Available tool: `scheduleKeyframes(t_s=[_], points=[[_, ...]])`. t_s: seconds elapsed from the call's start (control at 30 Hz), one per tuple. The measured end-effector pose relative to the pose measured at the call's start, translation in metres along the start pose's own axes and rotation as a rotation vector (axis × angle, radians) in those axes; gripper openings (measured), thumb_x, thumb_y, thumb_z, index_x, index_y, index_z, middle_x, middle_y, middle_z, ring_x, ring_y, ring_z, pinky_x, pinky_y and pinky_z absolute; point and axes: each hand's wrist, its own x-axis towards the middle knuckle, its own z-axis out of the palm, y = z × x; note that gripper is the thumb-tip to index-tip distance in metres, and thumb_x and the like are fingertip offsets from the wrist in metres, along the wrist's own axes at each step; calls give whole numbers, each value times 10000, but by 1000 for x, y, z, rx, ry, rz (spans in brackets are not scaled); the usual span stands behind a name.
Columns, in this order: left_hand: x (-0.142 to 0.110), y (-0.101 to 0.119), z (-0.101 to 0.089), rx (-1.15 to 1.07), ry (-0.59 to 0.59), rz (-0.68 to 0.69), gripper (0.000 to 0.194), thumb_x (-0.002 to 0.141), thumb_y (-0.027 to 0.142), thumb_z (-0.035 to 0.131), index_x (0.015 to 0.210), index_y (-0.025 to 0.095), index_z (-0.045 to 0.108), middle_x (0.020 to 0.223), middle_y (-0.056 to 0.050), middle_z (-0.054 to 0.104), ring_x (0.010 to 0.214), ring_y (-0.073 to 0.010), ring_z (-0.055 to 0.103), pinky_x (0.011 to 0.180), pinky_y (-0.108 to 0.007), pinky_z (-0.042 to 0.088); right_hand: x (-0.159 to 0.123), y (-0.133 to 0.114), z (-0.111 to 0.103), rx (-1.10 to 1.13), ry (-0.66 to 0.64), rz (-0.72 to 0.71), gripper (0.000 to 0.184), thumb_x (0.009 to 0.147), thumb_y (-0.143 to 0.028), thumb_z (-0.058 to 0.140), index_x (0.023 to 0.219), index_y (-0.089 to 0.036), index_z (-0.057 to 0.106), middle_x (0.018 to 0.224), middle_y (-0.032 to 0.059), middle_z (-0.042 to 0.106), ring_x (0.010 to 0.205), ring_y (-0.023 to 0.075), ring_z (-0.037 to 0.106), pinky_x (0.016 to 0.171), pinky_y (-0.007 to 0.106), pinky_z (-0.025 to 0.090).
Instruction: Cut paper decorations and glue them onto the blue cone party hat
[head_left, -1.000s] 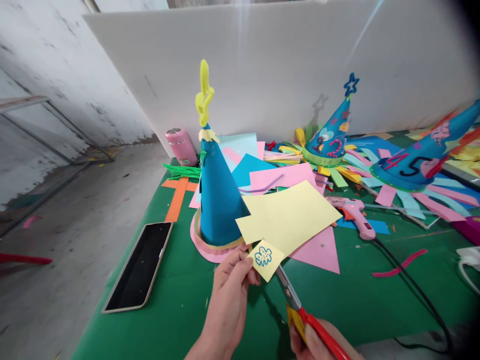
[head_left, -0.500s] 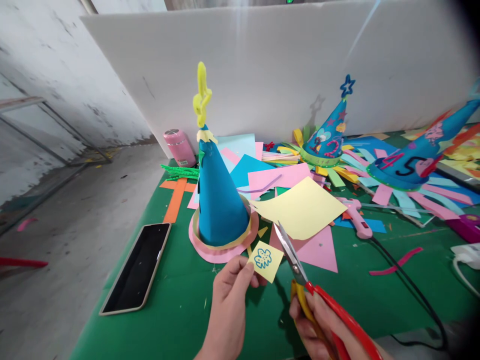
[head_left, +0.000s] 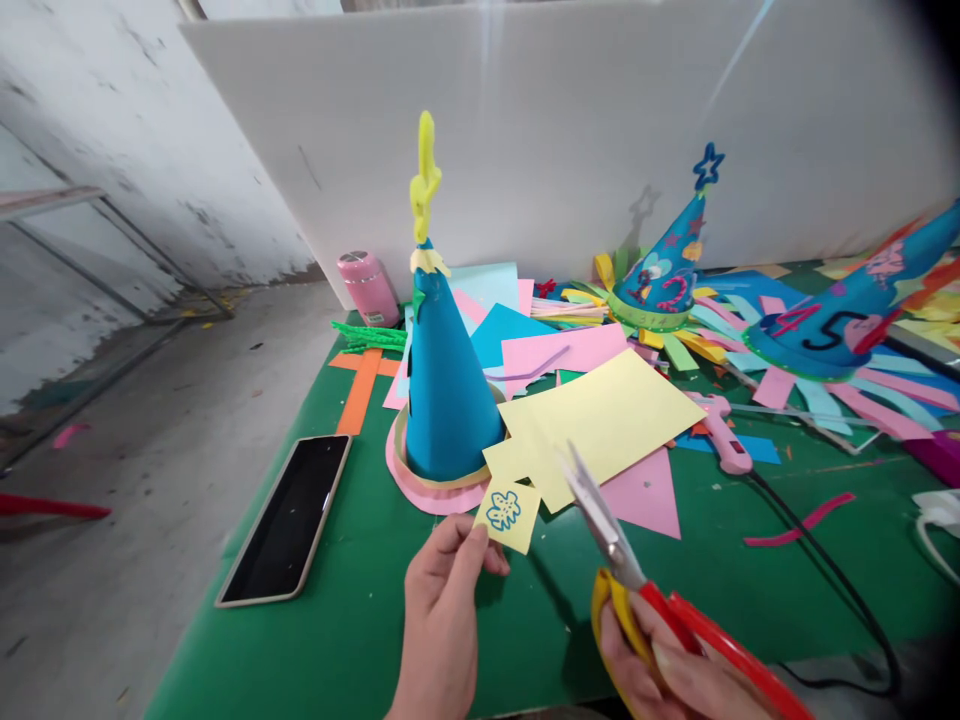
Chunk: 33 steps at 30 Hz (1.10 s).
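Note:
Between thumb and fingers, my left hand (head_left: pixel 444 600) pinches a small yellow paper piece (head_left: pixel 517 535) with a blue scalloped drawing on it. My right hand (head_left: pixel 660 650) grips scissors (head_left: pixel 611 530) with one red and one yellow handle; their blades point up and away, apart from the paper. Just beyond my left hand stands a blue cone hat (head_left: pixel 452 400) with a pink brim and a yellow pipe-cleaner topper (head_left: pixel 424 180). A larger yellow sheet (head_left: pixel 600 415), notched at its near left corner, lies to the right of the hat, behind the scissor tips.
A phone (head_left: pixel 289 520) lies at the table's left side. Behind are a pink canister (head_left: pixel 369 290), green pipe cleaners (head_left: pixel 369 338) and orange strips (head_left: pixel 360 390). To the right are two decorated hats (head_left: pixel 664 270), a pink glue gun (head_left: pixel 724 435) and its black cord (head_left: pixel 817 560).
My left hand has moved left with the small yellow piece. The scissors have shifted slightly right, away from it. The large yellow sheet now lies flatter, its notched corner showing.

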Motion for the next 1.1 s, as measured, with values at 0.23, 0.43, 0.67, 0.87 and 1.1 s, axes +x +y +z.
scheduleKeyframes(t_s=[0.23, 0.43, 0.67, 0.87, 1.1], points=[[-10, -3, 22, 44, -57, -15, 237, 788, 310, 537, 604, 162, 549, 566, 3, 530, 600, -129, 468, 628, -238, 374, 30, -24, 27, -243, 349, -397, 302, 641, -373, 658, 803, -190, 481, 692, -7, 515, 514, 94, 447, 448, 220, 378], [-10, -6, 30, 67, -160, -99, 170, 746, 278, 574, 639, 146, 579, 567, -13, 569, 569, -129, 496, 585, -233, 387, 46, -31, 21, -314, 392, -525, 224, 721, -330, 579, 852, -196, 457, 690, -36, 469, 505, 79, 443, 448, 205, 377], [18, 6, 27, 61, -360, -159, 113, 727, 218, 537, 639, 152, 560, 605, -11, 548, 565, -122, 484, 564, -240, 387, 54, -50, -2, -552, 255, -587, 139, 723, -207, 544, 822, -200, 447, 773, -4, 485, 714, 140, 517, 641, 266, 453], [38, 5, 32, 229, -434, -177, 134, 699, 179, 550, 574, 163, 502, 513, 19, 505, 516, -100, 441, 520, -221, 345, 65, -56, -18, -569, 180, -608, 114, 751, -182, 534, 834, -200, 458, 771, -20, 477, 725, 128, 520, 701, 273, 450], [47, -6, 38, 258, -494, -211, 143, 701, 196, 555, 579, 159, 490, 516, 20, 512, 505, -93, 441, 534, -226, 340, 69, -60, -21, -507, 196, -538, 209, 741, -298, 589, 871, -208, 452, 802, -18, 465, 756, 138, 519, 670, 267, 471]])
